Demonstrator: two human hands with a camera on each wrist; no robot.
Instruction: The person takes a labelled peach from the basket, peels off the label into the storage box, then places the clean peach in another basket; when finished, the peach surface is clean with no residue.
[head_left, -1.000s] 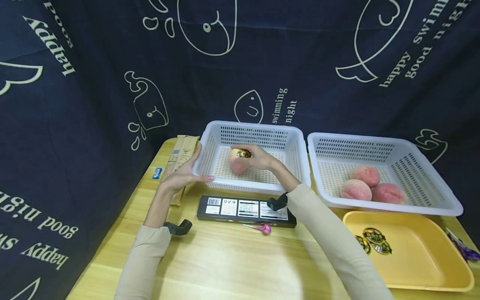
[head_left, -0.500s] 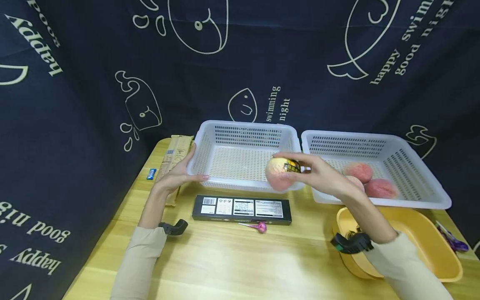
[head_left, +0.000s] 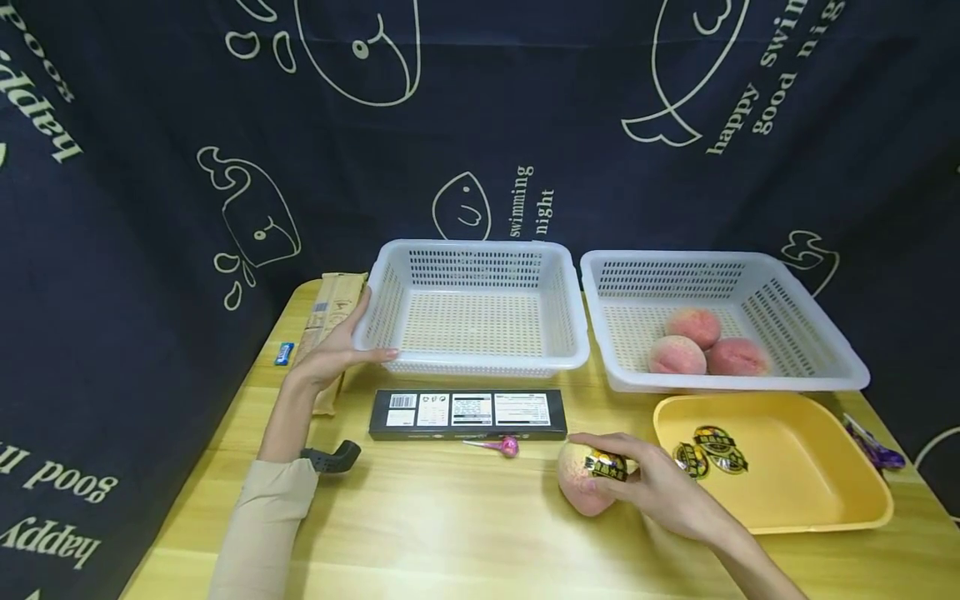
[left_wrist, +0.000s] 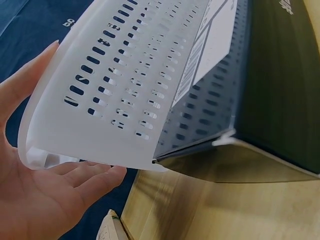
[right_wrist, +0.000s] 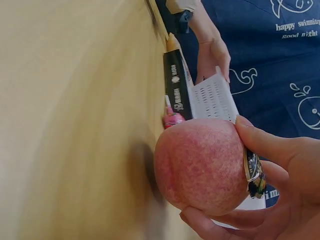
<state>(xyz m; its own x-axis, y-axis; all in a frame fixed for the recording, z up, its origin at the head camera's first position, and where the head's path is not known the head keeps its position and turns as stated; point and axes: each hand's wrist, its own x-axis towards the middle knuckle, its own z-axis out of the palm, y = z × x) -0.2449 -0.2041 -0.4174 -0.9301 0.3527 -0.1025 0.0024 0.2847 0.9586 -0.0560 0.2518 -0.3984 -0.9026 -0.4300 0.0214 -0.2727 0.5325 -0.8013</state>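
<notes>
My right hand (head_left: 660, 483) holds a pink and cream peach (head_left: 581, 479), thumb and fingers round its side, close over the bare front of the table. A black-and-gold label (head_left: 606, 464) is on the peach, by the fingers. In the right wrist view the peach (right_wrist: 202, 167) shows its pink face, with a blurred shadow beside it on the wood. My left hand (head_left: 326, 362) holds the near left corner of a white perforated basket (head_left: 472, 360), which has nothing in it. The left wrist view shows the thumb and fingers spread around that basket corner (left_wrist: 45, 145).
A second white basket (head_left: 810, 333) contains three peaches (head_left: 678, 357). Before it lies a yellow tray (head_left: 810, 483) with black-and-gold stickers (head_left: 720, 450). A long black box (head_left: 468, 414), a pink lollipop (head_left: 509, 447), a paper package (head_left: 337, 300) and a blue-wrapped candy (head_left: 283, 354) lie about.
My right hand has lifted the peach out of the left basket and brought it right and nearer, over the table's front. The left hand keeps its place on the basket corner.
</notes>
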